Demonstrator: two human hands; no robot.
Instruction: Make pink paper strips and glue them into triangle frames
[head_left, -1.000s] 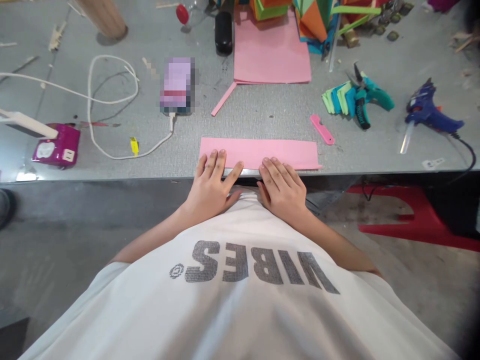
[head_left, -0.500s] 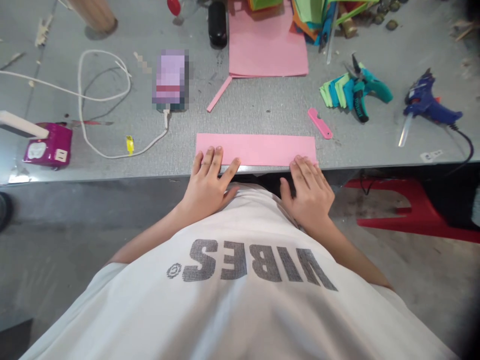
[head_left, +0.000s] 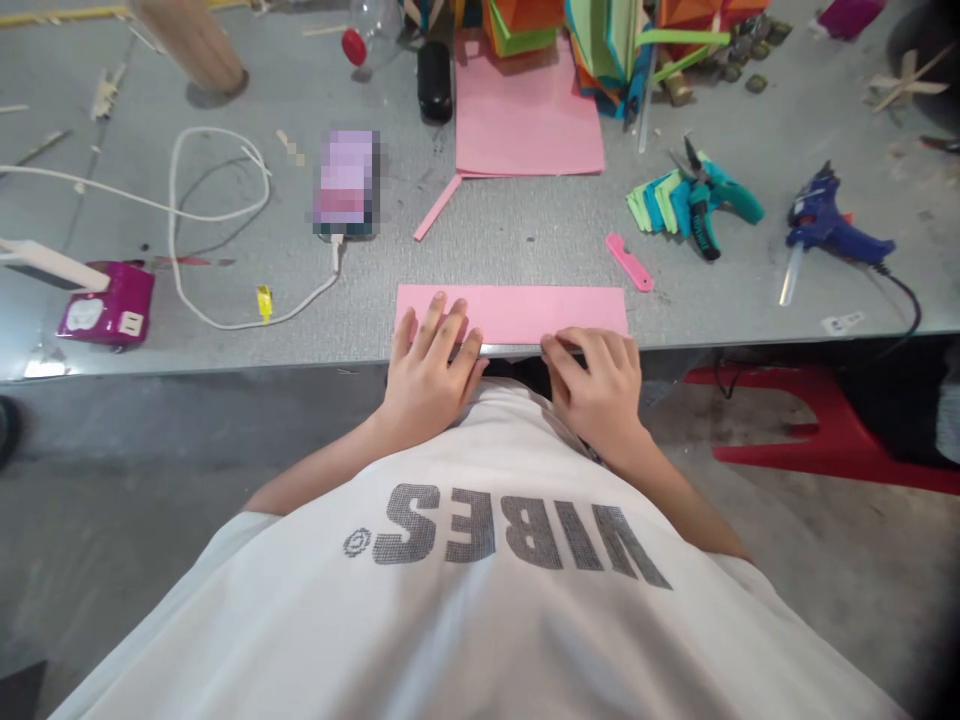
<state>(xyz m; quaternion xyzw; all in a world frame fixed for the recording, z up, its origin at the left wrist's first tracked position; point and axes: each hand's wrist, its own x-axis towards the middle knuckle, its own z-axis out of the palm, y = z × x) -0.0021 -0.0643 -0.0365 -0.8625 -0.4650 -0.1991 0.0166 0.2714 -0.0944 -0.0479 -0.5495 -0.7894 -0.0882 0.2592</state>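
A long folded-looking strip of pink paper (head_left: 517, 312) lies flat along the near edge of the table. My left hand (head_left: 435, 375) rests on its left end, fingers spread and pressing down. At the right end, my right hand (head_left: 596, 380) has its fingers bent over the near edge of the paper, the thumb tip close beside them at that edge. What lies beneath these fingertips is hidden. Just beyond the strip's right end sits a pink cutter (head_left: 629, 264). A narrow pink paper offcut (head_left: 438, 208) lies farther back.
Stacked pink sheets (head_left: 529, 130) lie at the back, with colourful folded paper (head_left: 600, 40) beside them. Teal pliers (head_left: 701, 205) and a blue glue gun (head_left: 836, 220) are on the right. To the left are a phone (head_left: 346, 180), its white cable (head_left: 176, 230) and a purple box (head_left: 109, 300).
My right hand has slid left along the paper's near edge, and its fingers have bent. My left hand stays spread on the left end. The view has tilted up slightly.
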